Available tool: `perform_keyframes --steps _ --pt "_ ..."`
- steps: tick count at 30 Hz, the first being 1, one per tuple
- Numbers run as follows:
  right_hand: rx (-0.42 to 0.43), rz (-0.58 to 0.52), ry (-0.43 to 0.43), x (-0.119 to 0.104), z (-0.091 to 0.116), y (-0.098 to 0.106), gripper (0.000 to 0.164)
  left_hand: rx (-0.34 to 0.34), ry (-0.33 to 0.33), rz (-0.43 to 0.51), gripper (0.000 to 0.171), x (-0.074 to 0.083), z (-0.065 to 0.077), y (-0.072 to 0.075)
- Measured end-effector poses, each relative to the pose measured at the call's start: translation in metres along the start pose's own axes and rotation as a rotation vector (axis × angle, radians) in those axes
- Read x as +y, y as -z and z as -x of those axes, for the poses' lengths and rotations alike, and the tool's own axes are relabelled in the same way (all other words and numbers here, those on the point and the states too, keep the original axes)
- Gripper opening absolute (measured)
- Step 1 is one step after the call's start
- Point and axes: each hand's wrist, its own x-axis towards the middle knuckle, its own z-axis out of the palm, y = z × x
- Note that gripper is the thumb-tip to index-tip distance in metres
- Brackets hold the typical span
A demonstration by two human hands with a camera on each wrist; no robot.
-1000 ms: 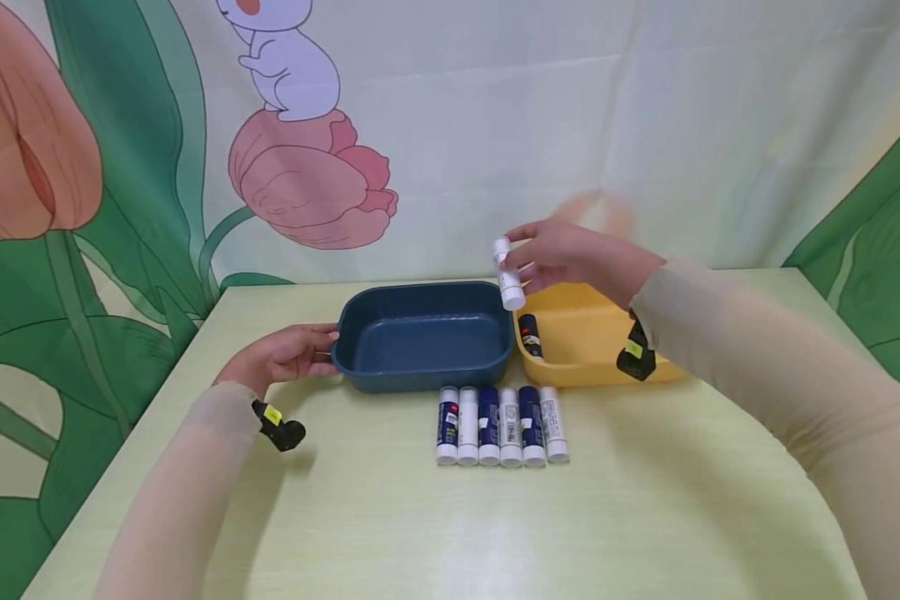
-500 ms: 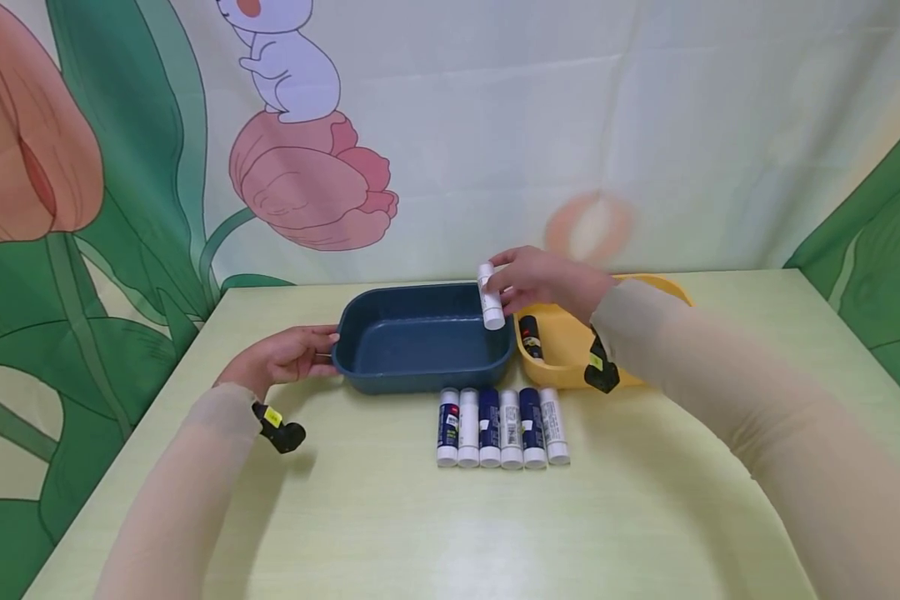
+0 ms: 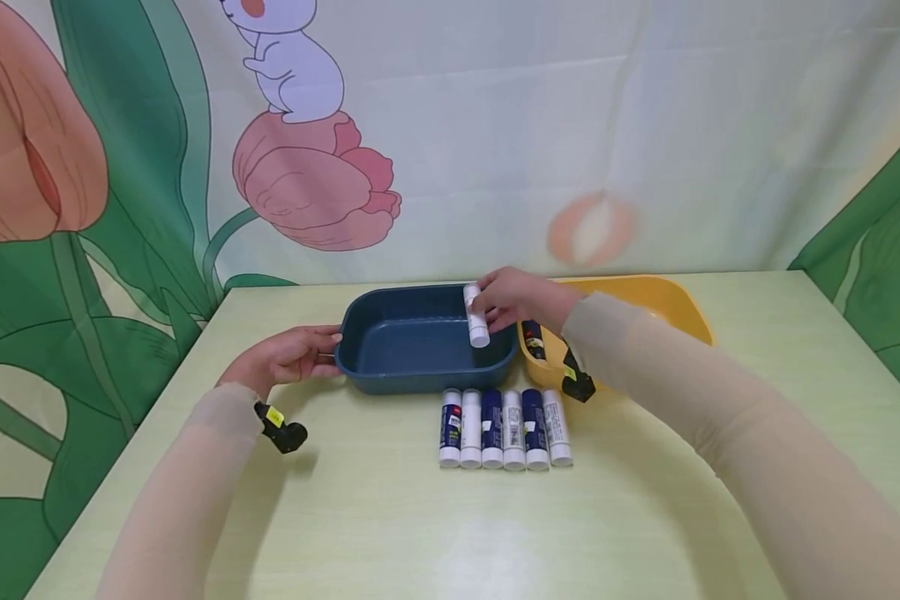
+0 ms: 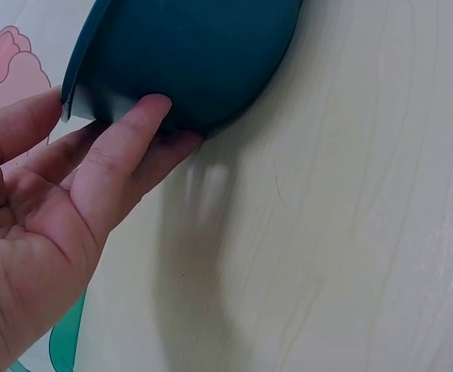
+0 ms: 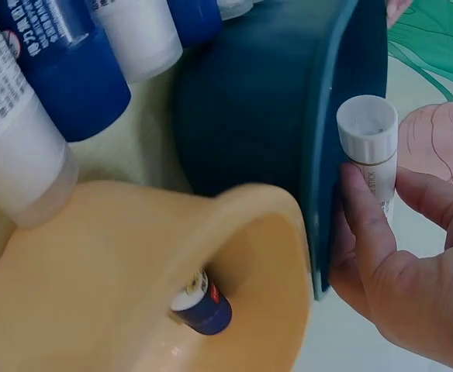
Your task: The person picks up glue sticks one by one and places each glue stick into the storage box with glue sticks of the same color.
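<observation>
Painted tulips point(image 3: 318, 183), big green leaves point(image 3: 127, 100) and a white cartoon animal point(image 3: 300, 75) decorate the cloth backdrop point(image 3: 495, 150) behind the pale counter point(image 3: 420, 533) I am watching from afar. On my head view, the right hand point(image 3: 516, 296) has its grip clamped on a white glue stick point(image 3: 476, 321), thumb and fingertips pinching its sides, and that stick hangs at a slant over the right end of a dark blue bin point(image 3: 420, 384). My right wrist view shows the same hold up close, a white end with a hollow in it turned towards the lens; whether the stick touches the rim, I can't tell. At the bin's other end I have the left hand point(image 3: 288, 354), its grip loose and apart, the fingers reaching out to touch the outer wall near the rim (the left wrist feed makes that contact plain). Just beside the blue bin, on its right, sits a yellow bin point(image 3: 667, 300), partly covered by the right sleeve point(image 3: 667, 383), and a dark stick point(image 3: 534, 340) with a red patch rests inside by its left wall. Nearer to me, in front of the bins, six sticks point(image 3: 513, 429) line up side by side, navy and white by turns. Each wrist carries a small black camera point(image 3: 281, 431).
</observation>
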Motion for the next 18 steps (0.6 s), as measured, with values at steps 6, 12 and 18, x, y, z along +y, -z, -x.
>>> perform_keyframes --steps 6,12,18 --pt "0.002 0.0 -0.043 0.002 -0.011 -0.011 0.062 0.011 0.012 0.006 0.063 0.001 0.0 -0.001" --pt "0.006 -0.016 -0.059 0.003 -0.022 -0.018 0.067 0.005 -0.005 -0.002 0.063 0.007 0.0 0.002" --pt "0.01 0.015 -0.088 0.011 -0.035 -0.03 0.067 0.022 0.003 0.002 0.06 0.001 0.0 0.002"
